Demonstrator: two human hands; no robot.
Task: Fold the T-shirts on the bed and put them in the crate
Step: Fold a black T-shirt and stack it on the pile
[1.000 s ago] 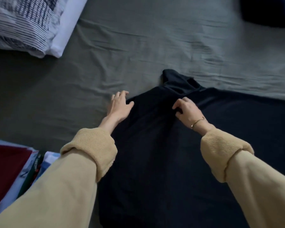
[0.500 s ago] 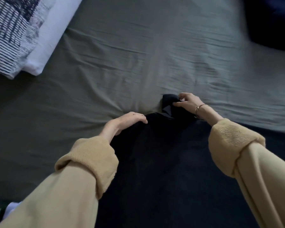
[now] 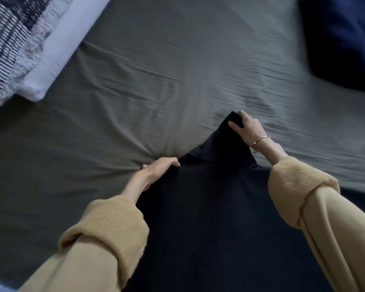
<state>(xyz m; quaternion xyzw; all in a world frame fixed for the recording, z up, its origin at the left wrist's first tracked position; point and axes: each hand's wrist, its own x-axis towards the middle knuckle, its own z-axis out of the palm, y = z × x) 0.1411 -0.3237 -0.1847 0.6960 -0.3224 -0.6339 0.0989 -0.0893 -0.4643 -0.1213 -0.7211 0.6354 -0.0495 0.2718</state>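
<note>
A black T-shirt (image 3: 209, 207) lies spread on the grey-green bed sheet (image 3: 156, 81), reaching from the bottom edge up to the middle of the view. My right hand (image 3: 247, 129) pinches the shirt's sleeve at its far tip, thumb on top of the cloth. My left hand (image 3: 154, 173) grips the shirt's left shoulder edge where it meets the sheet, fingers curled over the fabric. The crate is out of view.
A striped pillow (image 3: 15, 39) with a white pillow (image 3: 57, 53) beside it lies at the top left. A dark blue cloth heap (image 3: 346, 39) fills the top right corner. Wrinkled sheet spreads between them.
My right hand moved from the shirt's body up to the sleeve tip and took hold of it, drawing it outward. My left hand curled onto the shoulder edge. The view tilted up, losing the crate.
</note>
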